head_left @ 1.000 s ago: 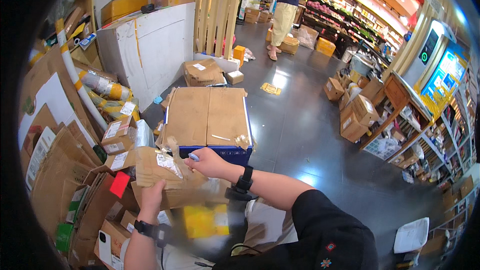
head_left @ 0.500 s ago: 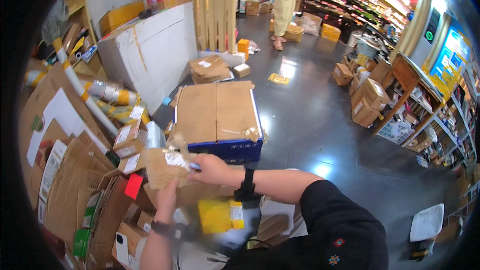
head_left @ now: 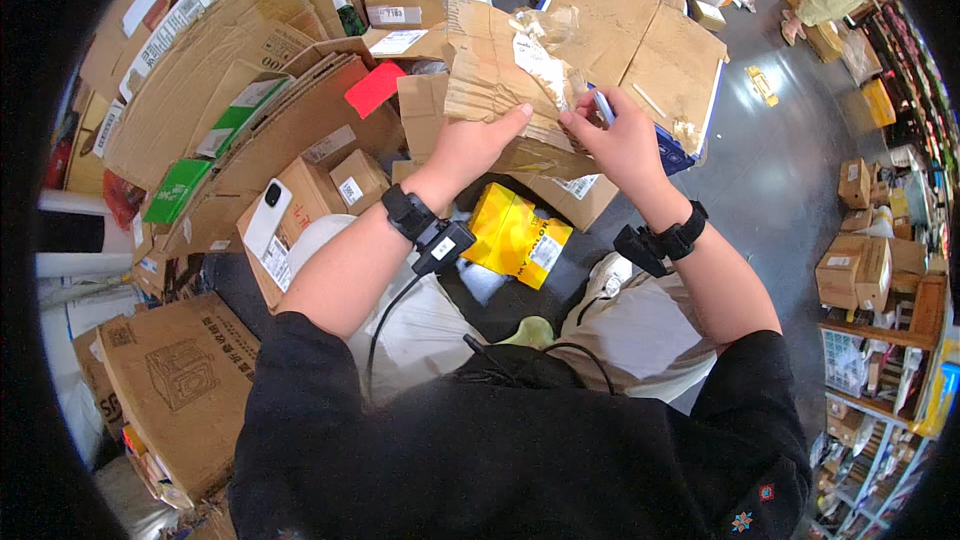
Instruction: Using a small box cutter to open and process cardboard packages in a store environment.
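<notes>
A brown corrugated cardboard piece (head_left: 480, 65) is held up before me, with a torn white label (head_left: 538, 65) and crumpled clear tape on its face. My left hand (head_left: 475, 145) grips its lower edge, the thumb on top. At its right side, my right hand (head_left: 625, 140) is closed around a small light blue, pen-like tool (head_left: 604, 108). The fingertips of that hand touch the label and tape edge; whether they pinch it is hard to see. Just beyond stands a large carton (head_left: 640, 35) with blue sides and a brown top.
Below my hands, a yellow parcel (head_left: 505, 230) lies on the floor between my legs. To the left are stacked flattened cartons (head_left: 230, 80), small boxes (head_left: 360, 180) and a white phone (head_left: 268, 210) on a box. Shelves and parcels (head_left: 855, 270) line the right side.
My view has tilted down and swung left, so my legs and torso show now. The cardboard piece remains in my hands, and the right hand still has the blue tool.
</notes>
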Available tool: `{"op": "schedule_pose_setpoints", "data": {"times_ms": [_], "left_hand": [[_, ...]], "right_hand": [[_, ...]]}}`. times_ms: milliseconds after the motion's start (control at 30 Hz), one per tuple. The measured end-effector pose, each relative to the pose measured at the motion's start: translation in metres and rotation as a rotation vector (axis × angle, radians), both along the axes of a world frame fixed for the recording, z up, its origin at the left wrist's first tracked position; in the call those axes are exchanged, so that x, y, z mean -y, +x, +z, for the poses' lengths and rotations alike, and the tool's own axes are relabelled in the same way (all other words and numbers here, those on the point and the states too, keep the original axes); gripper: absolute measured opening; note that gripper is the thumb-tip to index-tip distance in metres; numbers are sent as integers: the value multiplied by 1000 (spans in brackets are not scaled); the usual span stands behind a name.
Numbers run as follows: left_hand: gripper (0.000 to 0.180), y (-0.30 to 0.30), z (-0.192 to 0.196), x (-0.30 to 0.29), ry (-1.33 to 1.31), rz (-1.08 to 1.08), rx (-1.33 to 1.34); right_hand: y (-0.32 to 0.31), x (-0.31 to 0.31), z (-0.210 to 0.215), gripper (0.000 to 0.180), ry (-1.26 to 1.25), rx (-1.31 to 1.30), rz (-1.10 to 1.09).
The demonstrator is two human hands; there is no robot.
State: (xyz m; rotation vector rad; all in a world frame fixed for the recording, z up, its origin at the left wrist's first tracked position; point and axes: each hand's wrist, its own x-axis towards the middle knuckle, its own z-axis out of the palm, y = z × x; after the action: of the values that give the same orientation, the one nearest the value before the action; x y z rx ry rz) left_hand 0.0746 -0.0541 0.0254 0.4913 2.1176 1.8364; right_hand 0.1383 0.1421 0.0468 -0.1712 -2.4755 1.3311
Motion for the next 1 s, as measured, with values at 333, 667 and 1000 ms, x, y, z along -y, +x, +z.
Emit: {"op": "schedule_pose_setpoints", "data": {"times_ms": [333, 667, 1000], "left_hand": [[50, 8, -4, -13, -149, -58, -14], [33, 3, -13, -26, 92, -16, -16], [34, 1, -23, -20, 7, 2, -113]], "right_hand": [[-1, -8, -8, 17, -120, 172, -43], [-6, -18, -8, 24, -147, 164, 31], [1, -19, 7, 23, -117, 185, 67]]}}
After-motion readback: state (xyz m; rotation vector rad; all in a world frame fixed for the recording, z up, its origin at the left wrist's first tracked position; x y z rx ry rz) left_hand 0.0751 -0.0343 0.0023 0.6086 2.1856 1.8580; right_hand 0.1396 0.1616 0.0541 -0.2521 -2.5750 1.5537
